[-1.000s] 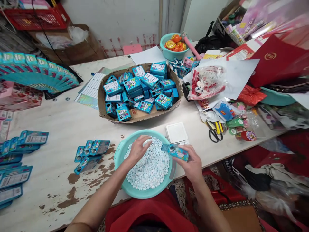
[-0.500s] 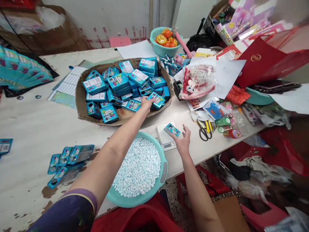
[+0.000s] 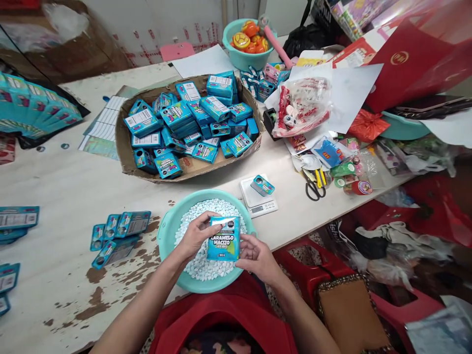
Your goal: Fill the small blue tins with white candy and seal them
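Observation:
Both hands hold one blue printed box [image 3: 224,243] over a teal basin [image 3: 167,236] of small white and pale blue pieces [image 3: 201,270]. My left hand [image 3: 199,236] pinches its upper left edge, the thumb on the front. My right hand [image 3: 254,255] grips the right edge, fingers curled. Beyond the basin, a cardboard tray [image 3: 127,162] is piled with similar blue boxes [image 3: 177,118]. Another small blue box [image 3: 263,185] rests on a white scale [image 3: 258,204] right of the basin.
Several blue boxes [image 3: 129,223] lie on the table [image 3: 147,305] at the left. Black-handled scissors [image 3: 314,189], a plastic bag with a toy [image 3: 302,110] and small packages are at the right. A bowl of orange toys [image 3: 245,56] stands at the back.
My left hand has come back from the tray to the basin with a box. My right hand has left the scale and now holds that box too. The view has shifted.

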A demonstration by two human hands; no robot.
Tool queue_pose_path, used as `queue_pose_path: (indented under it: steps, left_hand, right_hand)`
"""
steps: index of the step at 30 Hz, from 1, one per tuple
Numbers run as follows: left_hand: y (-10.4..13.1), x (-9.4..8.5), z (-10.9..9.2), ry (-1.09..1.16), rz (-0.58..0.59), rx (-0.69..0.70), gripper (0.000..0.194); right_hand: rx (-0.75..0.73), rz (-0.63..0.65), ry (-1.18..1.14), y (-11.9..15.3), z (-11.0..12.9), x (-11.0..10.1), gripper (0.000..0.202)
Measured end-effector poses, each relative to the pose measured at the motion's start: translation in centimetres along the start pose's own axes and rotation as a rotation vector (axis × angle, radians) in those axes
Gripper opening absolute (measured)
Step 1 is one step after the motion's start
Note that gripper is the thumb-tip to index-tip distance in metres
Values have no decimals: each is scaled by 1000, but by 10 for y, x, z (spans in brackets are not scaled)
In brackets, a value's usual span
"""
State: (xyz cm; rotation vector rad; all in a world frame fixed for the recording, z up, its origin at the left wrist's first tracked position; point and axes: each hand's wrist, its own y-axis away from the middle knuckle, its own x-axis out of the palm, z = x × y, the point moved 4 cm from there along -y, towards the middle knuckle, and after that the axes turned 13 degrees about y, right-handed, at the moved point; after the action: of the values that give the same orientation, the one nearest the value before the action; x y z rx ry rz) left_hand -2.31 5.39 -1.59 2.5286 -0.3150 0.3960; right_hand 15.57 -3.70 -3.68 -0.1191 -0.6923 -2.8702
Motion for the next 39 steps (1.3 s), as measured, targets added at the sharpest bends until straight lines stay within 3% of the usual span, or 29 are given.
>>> queue_pose_path:
  steps: [3, 7, 8, 10, 13, 16, 20, 23, 26, 31, 33, 35, 37, 39]
  left_hand:
    - [12, 4, 20, -69, 37, -20, 27]
    - [13, 21, 20, -271, 187, 83, 30]
    - [8, 18, 19, -309, 152, 127, 34]
    - [-8, 2, 19, -454, -31, 237, 39]
    - [-41, -26, 30, -871, -271, 323, 41]
    - [-63, -32, 56, -1158, -295, 240, 49]
    - [-57, -12, 79, -1250, -199, 147, 56]
    - [-43, -4, 84, -1181, -99, 76, 54]
    - [-37, -10, 82, -1023, -93, 16, 42]
    - [-43, -20, 82, -556, -32, -63, 25]
    - [-47, -21, 84, -298, -17, -138, 26]
    - [-49, -23, 86, -24, -48, -216, 25]
    - [-49, -24, 86, 219, -70, -253, 24]
    - [-48, -27, 83, 355, -73, -257, 23]
  right_hand:
    - [37, 53, -65, 2, -7, 8, 66]
    - [56, -91, -135, 4, 0, 2, 45]
    - [60, -147, -142, 6, 1, -2, 41]
    - [57, -274, -149, 10, 2, -14, 39]
    - [33, -468, -99, 19, 1, -34, 38]
    - [10, -522, 0, 22, 2, -43, 39]
    - [-19, -536, 28, 16, 7, -36, 41]
    - [-29, -544, -13, 9, 7, -30, 41]
    - [-46, -524, -102, 4, 3, -34, 47]
    - [14, -628, -134, 3, -25, -77, 55]
    - [74, -774, 21, 3, -42, -104, 64]
    - [154, -901, 348, 1, -56, -129, 68]
    - [215, -894, 710, -5, -67, -144, 70]
    - [232, -811, 903, -12, -76, -148, 67]
